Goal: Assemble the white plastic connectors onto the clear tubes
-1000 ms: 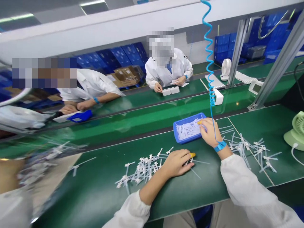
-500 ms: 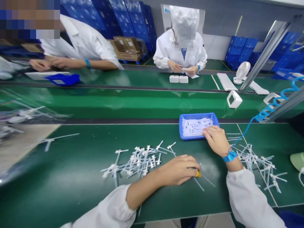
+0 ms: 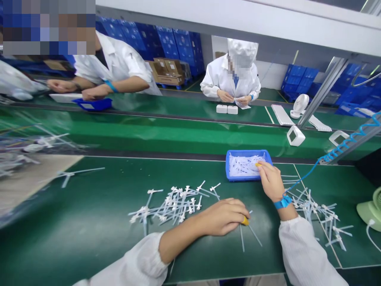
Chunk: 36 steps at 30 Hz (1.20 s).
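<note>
My left hand (image 3: 222,216) rests on the green mat (image 3: 98,214), its fingers curled, a yellow finger cot on one tip, pressing down thin white cable ties (image 3: 248,234). A pile of white cable ties (image 3: 175,202) lies just left of it. My right hand (image 3: 269,178), with a blue wrist strap (image 3: 282,202), reaches into the blue tray (image 3: 247,177) of small white parts; its fingertips pinch among them. What they hold is too small to make out. Another heap of ties (image 3: 320,212) lies to the right.
A green conveyor belt (image 3: 166,133) runs beyond the mat. Two people in white coats work across it, with a blue tray (image 3: 93,104) and small white boxes (image 3: 226,109). A coiled blue cord (image 3: 342,145), a light green fan (image 3: 370,208) and metal frame posts stand at right.
The view has tilted up slightly. My right hand has shifted a little within the blue tray. My left hand stays on the ties on the mat.
</note>
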Available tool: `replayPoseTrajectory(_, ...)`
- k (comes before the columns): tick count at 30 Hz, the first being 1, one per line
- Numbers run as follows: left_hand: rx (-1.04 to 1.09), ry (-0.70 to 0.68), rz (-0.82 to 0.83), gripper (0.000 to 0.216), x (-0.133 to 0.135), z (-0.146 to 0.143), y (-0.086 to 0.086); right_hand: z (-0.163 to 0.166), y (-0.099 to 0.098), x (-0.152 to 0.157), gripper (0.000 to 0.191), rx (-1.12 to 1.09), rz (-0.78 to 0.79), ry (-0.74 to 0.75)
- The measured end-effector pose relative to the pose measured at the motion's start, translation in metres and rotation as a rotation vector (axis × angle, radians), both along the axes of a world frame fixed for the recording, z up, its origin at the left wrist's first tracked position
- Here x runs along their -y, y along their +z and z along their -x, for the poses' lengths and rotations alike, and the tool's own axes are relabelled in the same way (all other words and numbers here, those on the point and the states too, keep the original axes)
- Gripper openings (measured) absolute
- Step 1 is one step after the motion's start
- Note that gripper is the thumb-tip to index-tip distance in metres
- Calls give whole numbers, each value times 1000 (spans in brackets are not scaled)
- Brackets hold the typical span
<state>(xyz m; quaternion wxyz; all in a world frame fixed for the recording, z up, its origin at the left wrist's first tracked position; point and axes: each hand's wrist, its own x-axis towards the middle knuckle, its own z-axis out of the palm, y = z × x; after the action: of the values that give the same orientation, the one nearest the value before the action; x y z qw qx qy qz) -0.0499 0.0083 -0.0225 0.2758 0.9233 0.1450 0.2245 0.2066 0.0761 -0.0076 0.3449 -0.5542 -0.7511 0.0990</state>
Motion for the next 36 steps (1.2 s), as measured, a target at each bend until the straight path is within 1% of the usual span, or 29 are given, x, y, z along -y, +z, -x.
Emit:
replayPoseTrajectory(5,5,120,-9,38,-5,0,-10,2,1,1,38,-38,-121,-38)
replayPoseTrajectory(7,27,128,2,38,-6,0,-12,4,1,1,37,-66,-169,-26)
replayPoseTrajectory(9,43,103,18,39,-6,1,-12,6,0,1,35,-85,-192,0)
replayPoseTrajectory(12,36,79,37,40,-5,2,-10,8,-1,1,33,-94,-194,34)
replayPoseTrajectory(18,17,104,52,39,-4,2,-6,8,-2,2,30,-100,-187,45)
replayPoseTrajectory(20,13,152,35,35,-4,1,-5,8,0,2,29,-97,-179,54)
replayPoseTrajectory(22,4,234,26,30,-5,0,-5,8,2,3,27,-102,-170,67)
replayPoseTrajectory(25,2,334,52,25,-6,-2,-5,7,4,3,25,-127,-173,82)
replayPoseTrajectory(28,10,364,65,22,-6,-2,-5,7,6,3,23,-145,-189,92)
replayPoseTrajectory(32,28,414,42,19,-6,-2,-6,8,6,3,22,-147,-188,95)
replayPoseTrajectory(36,23,428,37,19,-6,-2,-7,10,10,5,21,-194,-205,92)
